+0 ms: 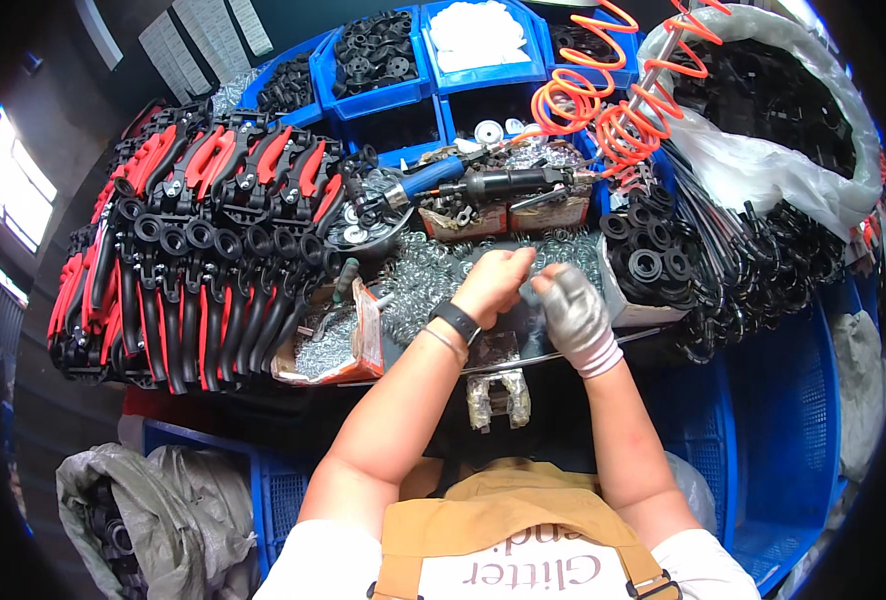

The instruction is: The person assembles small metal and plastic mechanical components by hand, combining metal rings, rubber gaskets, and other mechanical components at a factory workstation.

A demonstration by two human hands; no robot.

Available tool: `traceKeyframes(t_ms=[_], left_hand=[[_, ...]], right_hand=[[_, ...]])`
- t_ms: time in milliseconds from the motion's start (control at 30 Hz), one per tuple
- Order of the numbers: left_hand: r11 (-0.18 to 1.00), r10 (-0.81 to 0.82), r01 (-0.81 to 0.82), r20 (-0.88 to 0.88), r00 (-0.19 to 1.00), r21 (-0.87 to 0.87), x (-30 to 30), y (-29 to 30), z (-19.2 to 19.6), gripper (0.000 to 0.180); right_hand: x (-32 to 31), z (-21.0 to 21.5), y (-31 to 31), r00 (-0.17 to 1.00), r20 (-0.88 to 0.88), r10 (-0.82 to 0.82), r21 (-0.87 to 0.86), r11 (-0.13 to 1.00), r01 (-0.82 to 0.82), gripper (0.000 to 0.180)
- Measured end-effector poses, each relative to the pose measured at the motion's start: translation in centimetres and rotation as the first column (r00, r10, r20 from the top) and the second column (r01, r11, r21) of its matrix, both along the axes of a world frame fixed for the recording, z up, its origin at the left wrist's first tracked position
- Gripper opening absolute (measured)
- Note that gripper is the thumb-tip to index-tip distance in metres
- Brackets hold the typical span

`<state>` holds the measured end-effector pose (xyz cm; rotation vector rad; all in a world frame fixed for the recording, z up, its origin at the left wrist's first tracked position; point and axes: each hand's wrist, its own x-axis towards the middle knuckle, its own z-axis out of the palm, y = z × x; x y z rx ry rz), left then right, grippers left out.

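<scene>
At your far left, the red and black clamps [198, 250] stand stacked in rows, and just right of them an open carton [371, 335] of small silver parts [335, 345] sits near the front of the surface [396, 350]. Next come the loose springs [413, 285], the things nearest your hands, spread in a heap that reaches behind both of them. Your bare left hand [501, 285] is closed, its fingers curled in; whether it pinches something small, you cannot tell from here. Below it, a two-pronged bracket [499, 380] juts from the front edge, and beyond, a black power tool [508, 184] lies across open boxes. Your gloved right hand [575, 310] is curled too, close beside the left, its contents hidden. Farther right stands a box of black rings [646, 265]. For fine work like this, a light fingertip grip should serve best, since springs tangle and can jump when squeezed off-centre. Lifting one clear of the heap before turning it would probably help, and the bare fingers likely feel small parts better than the gloved ones.
</scene>
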<state>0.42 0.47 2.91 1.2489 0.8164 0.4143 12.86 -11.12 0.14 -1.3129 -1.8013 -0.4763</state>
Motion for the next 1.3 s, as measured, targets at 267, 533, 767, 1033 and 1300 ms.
traceKeyframes(t_ms=[267,533,767,1033,1300], left_hand=[[0.988,-0.147,0.146,-0.013,0.989,-0.059,1.8,3.5,0.8,0.033],[0.956,-0.187,0.254,-0.356,0.916,0.149,2.0,3.2,0.5,0.032],[0.893,-0.336,0.347,0.089,0.938,-0.288,1.8,7.7,-0.3,0.033],[0.267,0.334,0.619,-0.674,0.659,0.738,2.1,6.6,-1.2,0.016],[0.518,0.040,0.116,-0.160,0.986,0.847,1.2,4.3,0.8,0.029]], right_hand=[[-1.1,0.9,2.4,0.909,-0.218,-0.355,-0.131,0.934,0.334,0.024],[-0.5,1.4,1.4,0.842,-0.513,-0.168,-0.111,0.985,0.129,0.029],[0.1,-0.3,0.8,0.971,0.109,-0.212,-0.051,0.975,0.219,0.026],[-0.9,0.4,0.7,0.931,0.025,-0.363,-0.111,0.925,0.364,0.042],[0.0,-1.2,0.4,0.915,-0.288,-0.281,-0.279,0.939,0.201,0.033]])
